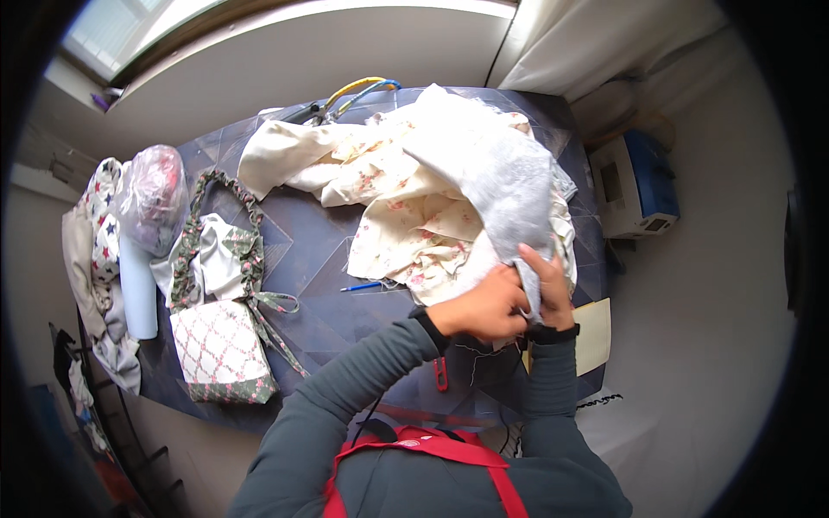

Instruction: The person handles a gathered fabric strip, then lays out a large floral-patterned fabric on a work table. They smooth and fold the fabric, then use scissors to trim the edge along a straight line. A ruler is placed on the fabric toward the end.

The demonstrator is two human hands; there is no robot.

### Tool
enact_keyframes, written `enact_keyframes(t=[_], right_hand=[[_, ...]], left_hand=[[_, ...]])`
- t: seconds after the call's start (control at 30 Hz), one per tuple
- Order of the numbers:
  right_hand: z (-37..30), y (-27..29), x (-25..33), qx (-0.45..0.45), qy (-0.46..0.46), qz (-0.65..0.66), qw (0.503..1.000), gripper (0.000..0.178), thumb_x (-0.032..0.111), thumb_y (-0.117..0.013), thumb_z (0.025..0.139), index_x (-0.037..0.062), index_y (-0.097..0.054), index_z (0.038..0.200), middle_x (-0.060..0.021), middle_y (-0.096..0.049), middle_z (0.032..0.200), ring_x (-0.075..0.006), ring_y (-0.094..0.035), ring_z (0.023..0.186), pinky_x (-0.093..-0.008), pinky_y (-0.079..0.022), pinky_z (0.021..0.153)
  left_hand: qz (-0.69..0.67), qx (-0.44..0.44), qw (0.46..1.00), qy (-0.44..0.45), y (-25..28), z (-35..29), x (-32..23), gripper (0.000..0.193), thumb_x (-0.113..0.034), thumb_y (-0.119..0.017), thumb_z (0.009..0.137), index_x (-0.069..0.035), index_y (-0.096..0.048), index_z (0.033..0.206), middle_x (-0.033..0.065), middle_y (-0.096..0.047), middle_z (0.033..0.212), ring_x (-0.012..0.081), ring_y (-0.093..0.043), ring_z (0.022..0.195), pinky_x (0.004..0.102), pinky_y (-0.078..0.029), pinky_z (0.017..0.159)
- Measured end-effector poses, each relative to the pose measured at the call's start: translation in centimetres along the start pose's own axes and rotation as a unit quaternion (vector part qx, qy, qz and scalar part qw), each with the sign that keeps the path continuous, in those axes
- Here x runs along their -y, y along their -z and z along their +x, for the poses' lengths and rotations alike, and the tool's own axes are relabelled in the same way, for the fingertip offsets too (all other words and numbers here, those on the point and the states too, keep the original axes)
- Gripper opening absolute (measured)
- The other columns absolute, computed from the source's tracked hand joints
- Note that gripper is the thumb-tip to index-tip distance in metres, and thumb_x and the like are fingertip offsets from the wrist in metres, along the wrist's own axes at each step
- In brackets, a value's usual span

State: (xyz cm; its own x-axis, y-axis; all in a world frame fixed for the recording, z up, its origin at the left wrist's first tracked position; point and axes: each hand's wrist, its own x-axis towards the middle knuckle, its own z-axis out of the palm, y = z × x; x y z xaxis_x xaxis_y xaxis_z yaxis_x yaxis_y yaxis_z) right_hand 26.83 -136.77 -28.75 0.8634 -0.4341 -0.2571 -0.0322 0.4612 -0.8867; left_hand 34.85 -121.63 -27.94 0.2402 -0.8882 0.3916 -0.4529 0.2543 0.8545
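A light grey, soft-looking cloth [515, 194] runs from the top of a fabric heap down to my hands near the table's right front. My left hand [489, 304] is closed, its curled fingers gripping the cloth's lower end. Against it, my right hand [553, 289] wraps round the same narrow end, thumb and fingers closed on it. Cream fabric with small pink flowers [414, 237] lies crumpled under and to the left of the grey cloth. What lies between my fingertips is partly hidden.
A quilted floral bag [220, 350] with a ruffled handle lies at the left, near a pale blue roll [136, 289] and a plastic-wrapped bundle [154, 198]. A blue pen-like tool [361, 286], a red tool [440, 374] and yellow card [594, 337] lie around the heap. A blue-and-white machine [635, 186] stands right.
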Motion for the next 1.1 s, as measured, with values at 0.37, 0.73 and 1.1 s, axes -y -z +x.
enact_keyframes(t=[0.37, 0.73, 1.1], right_hand=[[-7.2, 13.1, 10.7, -0.211, 0.147, -0.078, 0.963, 0.05, 0.014, -0.064, 0.092, -0.0005, -0.049, 0.138, -0.0162, -0.056, 0.133, -0.0273, -0.057, 0.117, -0.0369, -0.041, 0.104], [-2.0, 8.1, 7.9, -0.259, 0.181, -0.224, 0.922, 0.042, 0.005, -0.071, 0.086, -0.0015, -0.056, 0.124, -0.0078, -0.063, 0.11, -0.017, -0.059, 0.096, -0.028, -0.045, 0.089], [4.7, 10.5, -3.6, -0.21, 0.152, -0.569, 0.78, 0.062, 0.018, -0.071, 0.089, -0.0068, -0.043, 0.138, -0.0282, -0.06, 0.124, -0.0395, -0.059, 0.117, -0.0399, -0.044, 0.099]], left_hand=[[0.265, -0.317, 0.805, 0.425, 11.1, -9.4, 13.6, 0.063, -0.022, -0.079, 0.077, 0.0, -0.055, 0.131, 0.021, -0.058, 0.128, 0.0335, -0.055, 0.118, 0.044, -0.043, 0.1], [-0.067, 0.055, 0.98, 0.181, 5.4, -8.4, 3.5, 0.029, -0.015, -0.07, 0.086, -0.003, -0.067, 0.113, 0.0158, -0.067, 0.107, 0.0321, -0.065, 0.098, 0.0385, -0.051, 0.087], [0.4, -0.284, 0.828, 0.27, 21.7, -8.8, 17.0, 0.023, -0.021, -0.068, 0.084, -0.011, -0.073, 0.104, 0.0172, -0.064, 0.123, 0.034, -0.059, 0.115, 0.0448, -0.044, 0.101]])
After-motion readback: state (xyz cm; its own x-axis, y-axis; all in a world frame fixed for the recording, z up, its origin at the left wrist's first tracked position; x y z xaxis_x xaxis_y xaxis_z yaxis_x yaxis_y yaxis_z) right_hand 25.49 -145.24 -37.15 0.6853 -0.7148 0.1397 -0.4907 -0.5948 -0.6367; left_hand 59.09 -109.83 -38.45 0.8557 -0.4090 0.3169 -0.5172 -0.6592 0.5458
